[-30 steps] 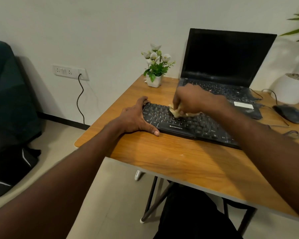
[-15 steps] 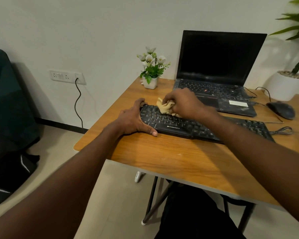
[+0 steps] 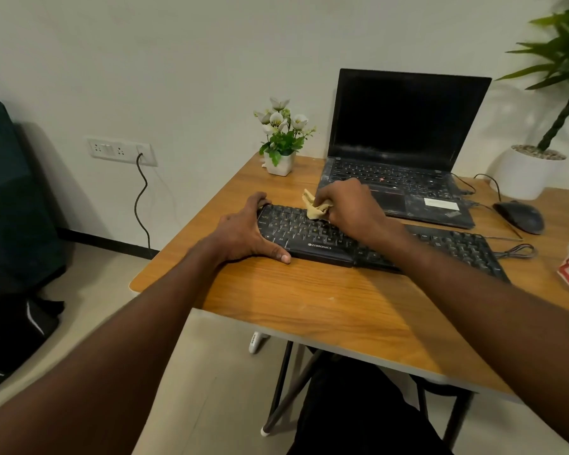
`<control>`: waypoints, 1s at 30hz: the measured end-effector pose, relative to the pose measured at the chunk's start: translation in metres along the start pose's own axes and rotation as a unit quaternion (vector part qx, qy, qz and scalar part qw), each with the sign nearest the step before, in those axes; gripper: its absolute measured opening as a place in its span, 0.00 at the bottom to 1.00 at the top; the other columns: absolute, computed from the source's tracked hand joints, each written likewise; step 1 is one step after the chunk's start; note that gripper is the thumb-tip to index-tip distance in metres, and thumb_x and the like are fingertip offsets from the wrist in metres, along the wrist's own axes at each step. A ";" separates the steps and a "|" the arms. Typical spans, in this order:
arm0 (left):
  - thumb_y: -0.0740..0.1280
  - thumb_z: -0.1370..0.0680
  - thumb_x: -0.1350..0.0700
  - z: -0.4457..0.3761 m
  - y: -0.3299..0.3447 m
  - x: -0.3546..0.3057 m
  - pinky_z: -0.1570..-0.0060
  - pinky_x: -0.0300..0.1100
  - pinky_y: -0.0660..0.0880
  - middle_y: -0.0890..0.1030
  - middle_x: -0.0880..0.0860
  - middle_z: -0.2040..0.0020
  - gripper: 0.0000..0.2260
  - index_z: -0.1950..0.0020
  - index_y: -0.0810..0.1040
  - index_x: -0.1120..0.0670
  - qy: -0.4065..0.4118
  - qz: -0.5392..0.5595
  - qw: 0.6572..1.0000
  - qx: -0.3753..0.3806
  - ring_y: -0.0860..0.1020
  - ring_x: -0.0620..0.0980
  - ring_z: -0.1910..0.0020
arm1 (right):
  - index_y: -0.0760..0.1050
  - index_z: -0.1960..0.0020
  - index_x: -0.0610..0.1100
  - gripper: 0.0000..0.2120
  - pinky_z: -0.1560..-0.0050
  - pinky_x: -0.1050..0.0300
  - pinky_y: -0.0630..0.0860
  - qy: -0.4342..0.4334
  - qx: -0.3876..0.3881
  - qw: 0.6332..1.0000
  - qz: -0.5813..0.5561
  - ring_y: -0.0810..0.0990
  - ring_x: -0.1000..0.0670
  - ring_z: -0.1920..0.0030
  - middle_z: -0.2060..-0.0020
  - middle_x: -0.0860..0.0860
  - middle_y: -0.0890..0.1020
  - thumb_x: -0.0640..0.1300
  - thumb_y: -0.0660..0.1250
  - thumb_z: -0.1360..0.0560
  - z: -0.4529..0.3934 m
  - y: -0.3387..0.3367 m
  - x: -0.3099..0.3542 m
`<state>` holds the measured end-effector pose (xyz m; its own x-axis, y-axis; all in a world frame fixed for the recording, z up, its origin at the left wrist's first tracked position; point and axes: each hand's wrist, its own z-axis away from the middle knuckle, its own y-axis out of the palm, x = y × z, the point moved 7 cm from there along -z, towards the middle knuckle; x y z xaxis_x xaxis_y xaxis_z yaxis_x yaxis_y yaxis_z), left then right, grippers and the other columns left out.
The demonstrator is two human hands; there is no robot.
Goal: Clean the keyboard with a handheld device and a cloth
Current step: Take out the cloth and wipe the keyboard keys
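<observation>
Cloth (image 3: pixel 313 206) shifted left, under R fingers (image 3: pixel 329 201)

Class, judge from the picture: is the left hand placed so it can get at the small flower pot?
Probably yes. The left hand rests on the keyboard's left end, and only bare table lies between it and the flower pot.

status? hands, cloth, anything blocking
Left hand braces keyboard left end. Right hand holds cloth on top-left keys. Nothing blocking.
</observation>
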<state>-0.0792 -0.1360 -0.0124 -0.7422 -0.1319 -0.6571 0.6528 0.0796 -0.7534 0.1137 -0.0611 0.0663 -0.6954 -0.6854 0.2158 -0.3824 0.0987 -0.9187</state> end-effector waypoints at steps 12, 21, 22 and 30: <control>0.83 0.49 0.24 -0.004 0.002 0.005 0.22 0.56 0.55 0.67 0.50 0.18 0.68 0.18 0.49 0.36 -0.006 -0.012 1.000 0.008 0.63 0.61 0.20 | 0.85 0.44 0.48 0.14 0.40 0.49 0.80 0.003 0.062 0.998 -0.019 0.83 0.49 0.45 0.44 0.48 0.85 0.39 0.78 0.28 -0.006 -0.008 0.005; 0.83 0.46 0.27 -0.001 0.002 -0.002 0.20 0.57 0.52 0.66 0.51 0.17 0.66 0.17 0.50 0.39 -0.002 -0.007 1.000 0.010 0.62 0.61 0.19 | 0.86 0.50 0.48 0.11 0.52 0.56 0.80 0.024 0.153 0.988 0.018 0.82 0.51 0.51 0.45 0.49 0.85 0.35 0.76 0.28 0.017 -0.021 -0.023; 0.83 0.46 0.28 0.000 0.002 -0.001 0.21 0.57 0.53 0.66 0.51 0.17 0.66 0.17 0.50 0.39 -0.006 -0.008 1.000 0.009 0.62 0.61 0.19 | 0.86 0.50 0.49 0.11 0.54 0.57 0.78 0.026 0.152 0.988 0.026 0.82 0.51 0.53 0.45 0.49 0.85 0.35 0.76 0.28 0.014 -0.022 -0.020; 0.83 0.47 0.28 0.003 0.001 -0.007 0.19 0.57 0.55 0.67 0.53 0.18 0.67 0.16 0.51 0.39 -0.006 -0.008 1.000 0.007 0.64 0.61 0.20 | 0.83 0.38 0.48 0.16 0.43 0.55 0.77 0.005 0.118 0.993 -0.021 0.81 0.49 0.42 0.38 0.49 0.84 0.40 0.75 0.25 0.021 -0.006 -0.007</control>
<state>-0.0727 -0.1378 -0.0082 -0.7508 -0.1446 -0.6445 0.6431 0.0628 -0.7632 0.1334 -0.0720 0.0639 -0.6880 -0.6781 0.2586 -0.2599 -0.1025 -0.9602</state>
